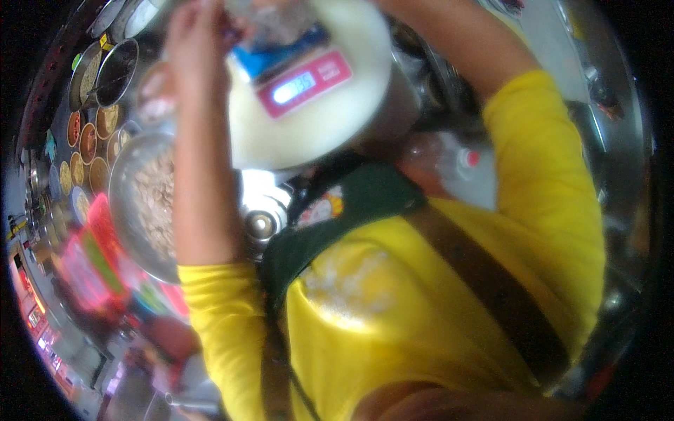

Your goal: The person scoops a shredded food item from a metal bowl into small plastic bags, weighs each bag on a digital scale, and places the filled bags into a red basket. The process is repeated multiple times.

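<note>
My left hand (196, 37) is blurred at the top, beside a clear plastic bag (276, 23). Whether its fingers grip the bag cannot be made out. The bag is over the blue platform (284, 55) of a kitchen scale, and its contents are too blurred to name. The scale's pink-red front (337, 67) carries a lit display. Under the scale is a thick, round, whitish board (316, 137). My right forearm (463, 37) reaches up past the board's right side, and the right hand is out of view beyond the top edge.
Left of my forearm stands a large metal bowl (122, 173) of pale meat-like pieces. Several small bowls of food, one of them a brown bowl (88, 142), crowd the far left near a dark pan (117, 72). A clear bottle with a red cap (471, 158) lies at right.
</note>
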`<state>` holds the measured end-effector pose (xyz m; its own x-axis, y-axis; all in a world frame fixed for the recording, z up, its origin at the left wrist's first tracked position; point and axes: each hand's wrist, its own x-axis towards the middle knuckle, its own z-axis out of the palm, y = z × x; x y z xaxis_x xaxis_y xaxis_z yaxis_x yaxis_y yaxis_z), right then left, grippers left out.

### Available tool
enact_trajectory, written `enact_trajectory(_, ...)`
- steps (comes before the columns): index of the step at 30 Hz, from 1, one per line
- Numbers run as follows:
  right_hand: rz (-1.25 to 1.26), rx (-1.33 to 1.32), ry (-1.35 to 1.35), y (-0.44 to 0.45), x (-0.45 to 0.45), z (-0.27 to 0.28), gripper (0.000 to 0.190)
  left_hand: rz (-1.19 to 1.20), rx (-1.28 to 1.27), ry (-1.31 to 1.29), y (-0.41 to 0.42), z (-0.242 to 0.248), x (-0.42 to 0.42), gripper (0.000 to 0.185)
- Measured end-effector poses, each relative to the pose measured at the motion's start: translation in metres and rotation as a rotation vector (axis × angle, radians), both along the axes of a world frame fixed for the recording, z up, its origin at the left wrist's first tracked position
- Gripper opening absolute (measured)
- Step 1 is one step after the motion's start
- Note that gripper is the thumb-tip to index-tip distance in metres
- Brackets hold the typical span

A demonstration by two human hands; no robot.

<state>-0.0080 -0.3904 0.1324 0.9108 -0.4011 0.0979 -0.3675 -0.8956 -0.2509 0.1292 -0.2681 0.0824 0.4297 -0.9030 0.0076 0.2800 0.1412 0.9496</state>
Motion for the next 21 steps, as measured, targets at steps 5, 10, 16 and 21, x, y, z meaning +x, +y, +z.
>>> enact_trajectory(5,0.164,0.166,-0.193,0.001,-0.004,0.010,0.022,0.070,0.120,-0.390,0.002,-0.003,0.007,0.028)
enact_trajectory(10,0.204,0.165,-0.560,0.017,0.007,0.025,0.017,0.336,0.100,-1.153,0.025,0.007,0.025,0.050)
enact_trajectory(16,0.538,0.143,-0.614,0.118,0.064,-0.032,0.025,0.545,0.140,-0.980,0.141,-0.009,0.074,0.040)
enact_trajectory(21,0.625,0.036,-0.165,0.230,0.135,-0.110,0.017,0.803,0.636,-1.398,0.286,-0.053,0.089,0.040)
